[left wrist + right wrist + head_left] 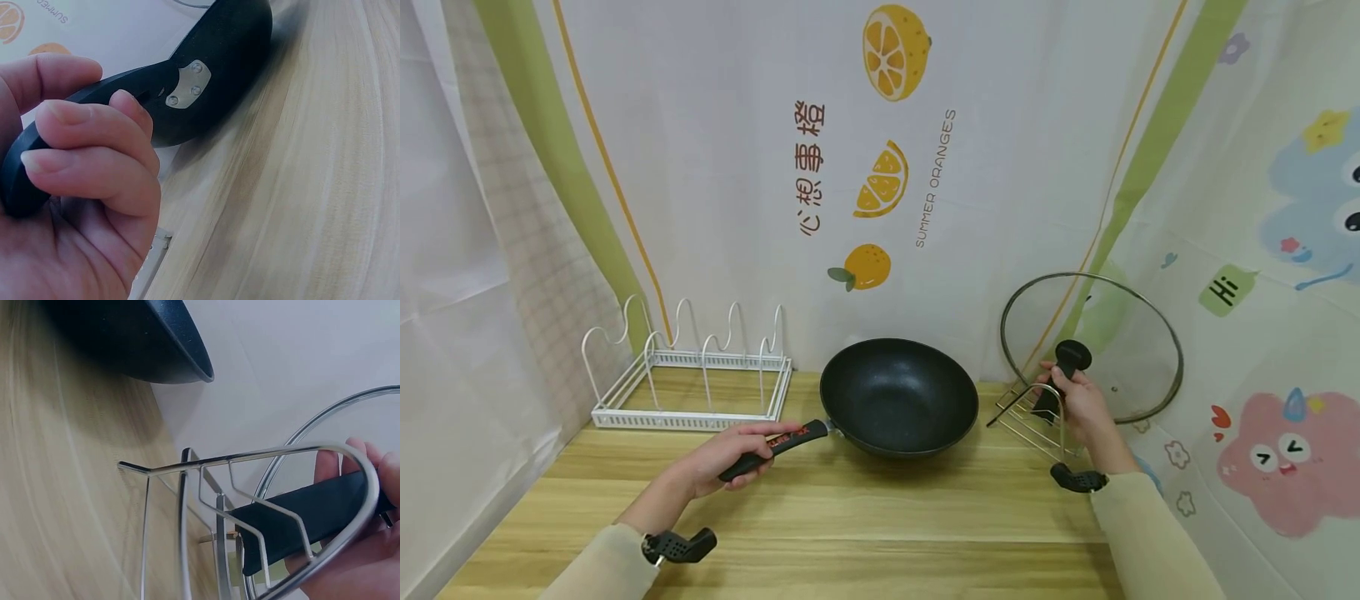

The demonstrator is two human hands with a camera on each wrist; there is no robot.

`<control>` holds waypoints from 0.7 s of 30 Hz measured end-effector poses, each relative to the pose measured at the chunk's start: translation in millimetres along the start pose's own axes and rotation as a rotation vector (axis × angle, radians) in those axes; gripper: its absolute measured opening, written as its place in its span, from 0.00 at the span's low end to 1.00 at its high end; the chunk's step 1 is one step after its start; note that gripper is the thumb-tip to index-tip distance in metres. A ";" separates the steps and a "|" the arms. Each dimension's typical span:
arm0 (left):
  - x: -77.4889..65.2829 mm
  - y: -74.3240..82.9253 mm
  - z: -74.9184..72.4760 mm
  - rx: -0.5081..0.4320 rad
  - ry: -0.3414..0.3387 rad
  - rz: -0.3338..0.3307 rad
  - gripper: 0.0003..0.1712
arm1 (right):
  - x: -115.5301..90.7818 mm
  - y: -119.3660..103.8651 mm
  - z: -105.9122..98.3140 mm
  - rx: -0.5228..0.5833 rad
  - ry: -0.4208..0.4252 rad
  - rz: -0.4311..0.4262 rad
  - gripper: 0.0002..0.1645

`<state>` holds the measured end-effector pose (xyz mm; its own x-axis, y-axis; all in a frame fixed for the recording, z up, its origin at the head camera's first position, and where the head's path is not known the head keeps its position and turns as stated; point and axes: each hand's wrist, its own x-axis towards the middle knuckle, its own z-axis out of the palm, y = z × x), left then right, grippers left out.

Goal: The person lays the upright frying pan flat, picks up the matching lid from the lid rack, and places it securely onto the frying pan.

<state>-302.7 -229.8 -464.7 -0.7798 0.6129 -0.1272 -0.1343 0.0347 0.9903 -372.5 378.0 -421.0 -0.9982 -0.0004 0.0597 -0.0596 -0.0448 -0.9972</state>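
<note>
My left hand point(733, 457) grips the black handle point(801, 435) of a dark wok point(898, 400), fingers curled round it in the left wrist view. The wok's open side faces up and toward me, and its base is at the wooden table. On the right, my right hand point(1088, 408) holds the black handle point(312, 512) of a clear glass lid point(1131, 333) with a metal rim. The lid stands nearly upright, at a silver wire lid rack point(1063, 421). In the right wrist view the rack's wire loop point(281, 450) crosses in front of the lid handle.
A white wire rack point(662, 419) with several curved dividers stands at the back left of the wooden table point(850, 533). A white curtain point(730, 167) printed with oranges hangs behind the wok. Another printed cloth point(1195, 350) hangs along the right, behind the lid.
</note>
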 end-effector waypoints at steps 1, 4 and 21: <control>0.0 -0.1 0.0 0.000 -0.001 0.000 0.37 | -0.1 -1.4 0.3 0.002 0.006 -0.001 0.17; -0.1 -0.4 -0.4 0.002 -0.002 0.001 0.37 | 0.0 -5.5 0.2 -0.028 0.017 0.012 0.17; -0.2 -1.4 -2.8 -0.001 -0.021 0.008 0.37 | 2.4 -24.6 -2.6 -0.004 0.012 -0.004 0.14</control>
<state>-304.1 -232.2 -466.2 -0.7678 0.6296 -0.1186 -0.1294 0.0289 0.9912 -373.5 381.7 -396.4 -0.9979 0.0119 0.0636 -0.0640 -0.0404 -0.9971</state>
